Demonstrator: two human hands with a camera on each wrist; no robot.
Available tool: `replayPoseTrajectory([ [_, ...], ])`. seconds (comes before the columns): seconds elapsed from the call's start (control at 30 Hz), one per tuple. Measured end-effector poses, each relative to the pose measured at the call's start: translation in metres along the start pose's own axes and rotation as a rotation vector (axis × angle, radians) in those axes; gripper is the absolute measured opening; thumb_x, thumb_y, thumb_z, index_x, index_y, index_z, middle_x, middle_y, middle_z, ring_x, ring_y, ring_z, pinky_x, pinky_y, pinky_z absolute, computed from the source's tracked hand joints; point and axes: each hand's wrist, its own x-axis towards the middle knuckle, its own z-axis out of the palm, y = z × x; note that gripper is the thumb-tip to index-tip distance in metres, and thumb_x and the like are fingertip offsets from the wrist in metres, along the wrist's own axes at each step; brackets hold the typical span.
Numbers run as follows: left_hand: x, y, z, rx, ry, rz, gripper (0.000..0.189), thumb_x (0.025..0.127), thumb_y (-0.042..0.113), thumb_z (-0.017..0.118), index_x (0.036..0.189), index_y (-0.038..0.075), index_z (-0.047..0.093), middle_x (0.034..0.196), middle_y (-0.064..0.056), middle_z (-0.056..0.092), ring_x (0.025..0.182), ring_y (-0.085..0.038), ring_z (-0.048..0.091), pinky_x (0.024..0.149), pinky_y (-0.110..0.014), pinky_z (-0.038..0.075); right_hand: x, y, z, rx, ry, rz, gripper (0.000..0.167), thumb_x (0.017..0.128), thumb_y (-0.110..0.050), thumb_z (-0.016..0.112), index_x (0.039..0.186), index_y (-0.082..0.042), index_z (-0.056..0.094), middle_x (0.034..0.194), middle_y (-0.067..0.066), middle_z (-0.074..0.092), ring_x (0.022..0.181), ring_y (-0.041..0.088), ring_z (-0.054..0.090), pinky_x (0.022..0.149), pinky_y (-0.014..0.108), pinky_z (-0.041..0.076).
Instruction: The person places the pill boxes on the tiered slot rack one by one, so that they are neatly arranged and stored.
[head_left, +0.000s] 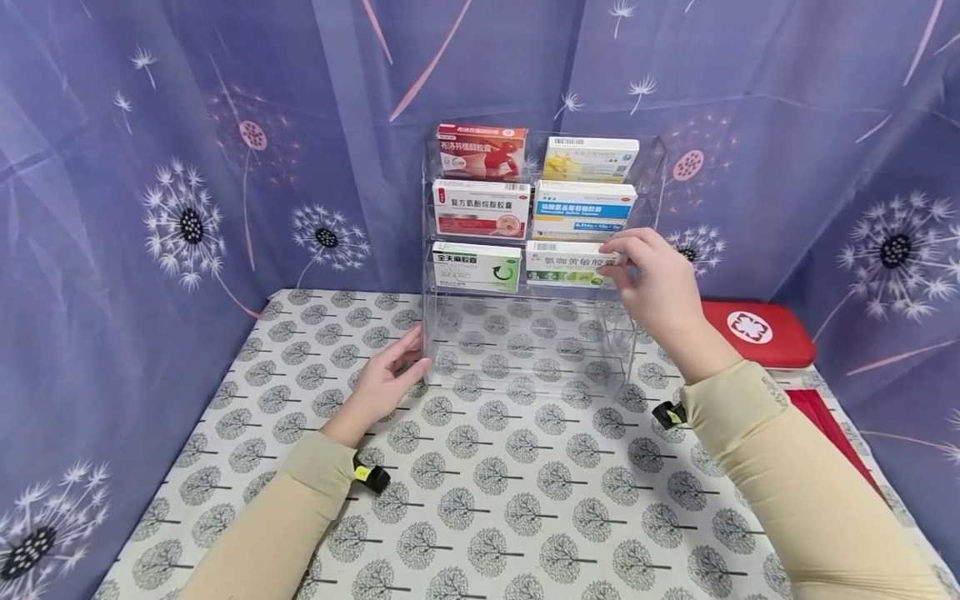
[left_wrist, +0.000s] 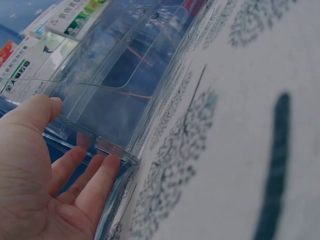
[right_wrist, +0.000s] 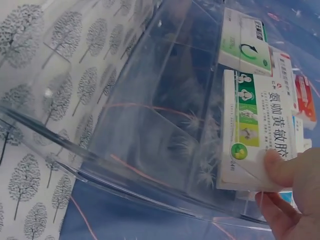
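A clear tiered display rack point(head_left: 525, 293) stands upright on the table. My left hand point(head_left: 378, 379) holds its lower left side, thumb at the front edge and fingers point(left_wrist: 97, 185) against the side. With thumb and fingers, my right hand point(head_left: 654, 279) pinches the right end of a white and green capsule box point(right_wrist: 247, 125) in the right pocket of the third row. Left of it sits another green and white medicine box point(head_left: 476, 268). Above are a red-striped box point(head_left: 480, 210), a blue and white box point(head_left: 583, 210), a red box point(head_left: 482, 154) and a yellow and white box point(head_left: 592, 158).
A red case point(head_left: 761, 333) with a white emblem lies at the table's right, behind my right forearm. Red material point(head_left: 832, 429) lies nearer me along that edge. Tree-print cloth point(head_left: 480, 517) covers the table, and a blue dandelion curtain point(head_left: 480, 58) encloses the back and sides.
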Motion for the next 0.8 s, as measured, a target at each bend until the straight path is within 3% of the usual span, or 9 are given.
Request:
replayPoseTrajectory([
  [0.2, -0.001, 0.002, 0.0, 0.0, -0.003, 0.002, 0.069, 0.107, 0.025, 0.074, 0.169, 0.031, 0.044, 0.164, -0.013, 0.059, 0.141, -0.037, 0.067, 0.114, -0.032, 0.06, -0.005, -0.004, 0.002, -0.023, -0.045, 0.03, 0.026, 0.091, 0.001, 0.087, 0.115, -0.003, 0.078, 0.124, 0.015, 0.077, 0.11, 0.037, 0.077, 0.097, 0.053, 0.067],
  [0.5, -0.002, 0.0, -0.002, 0.004, 0.005, 0.009, 0.069, 0.107, 0.026, 0.074, 0.168, 0.032, 0.045, 0.162, -0.015, 0.061, 0.14, -0.037, 0.068, 0.115, -0.038, 0.061, -0.008, -0.008, 0.006, -0.058, -0.079, 0.075, 0.025, 0.093, -0.002, 0.085, 0.117, -0.006, 0.078, 0.124, 0.015, 0.077, 0.1, 0.039, 0.078, 0.091, 0.057, 0.066],
  [0.67, -0.003, -0.002, -0.002, 0.025, 0.01, 0.017, 0.07, 0.107, 0.026, 0.074, 0.17, 0.03, 0.043, 0.161, -0.017, 0.061, 0.139, -0.039, 0.068, 0.115, -0.04, 0.06, -0.01, -0.01, 0.01, -0.028, -0.06, 0.076, 0.028, 0.093, -0.001, 0.085, 0.12, -0.004, 0.077, 0.127, 0.017, 0.075, 0.11, 0.039, 0.076, 0.102, 0.057, 0.063],
  [0.8, -0.004, -0.001, -0.006, 0.032, 0.004, 0.001, 0.071, 0.107, 0.027, 0.074, 0.17, 0.031, 0.042, 0.162, -0.016, 0.06, 0.138, -0.039, 0.068, 0.112, -0.029, 0.061, -0.014, -0.012, 0.014, -0.015, -0.031, 0.07, 0.032, 0.093, -0.002, 0.085, 0.123, -0.001, 0.075, 0.132, 0.021, 0.072, 0.123, 0.043, 0.069, 0.114, 0.059, 0.056],
])
